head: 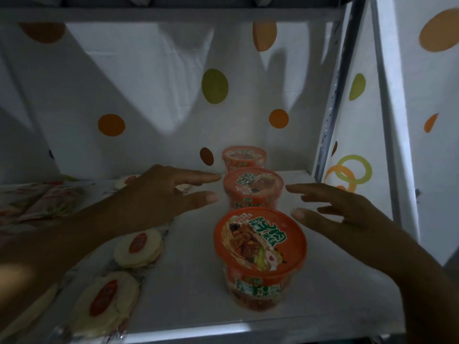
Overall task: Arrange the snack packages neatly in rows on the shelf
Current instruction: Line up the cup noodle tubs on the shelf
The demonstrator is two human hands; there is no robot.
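Presently: three noodle cups (260, 247) filed 6 to 12 o'clock on shelf (193, 281). At 9 the left hand (159, 194), at 3 the right hand (347, 214), flank the middle cup (253, 186); fingers extended, holding nothing, apparently to square the row.

White backdrop (149, 83) (orange, green, brown dots); metal upright (330, 115) at right

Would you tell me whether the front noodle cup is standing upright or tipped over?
Upright: the front noodle cup stands on its base on the shelf, lid facing up.
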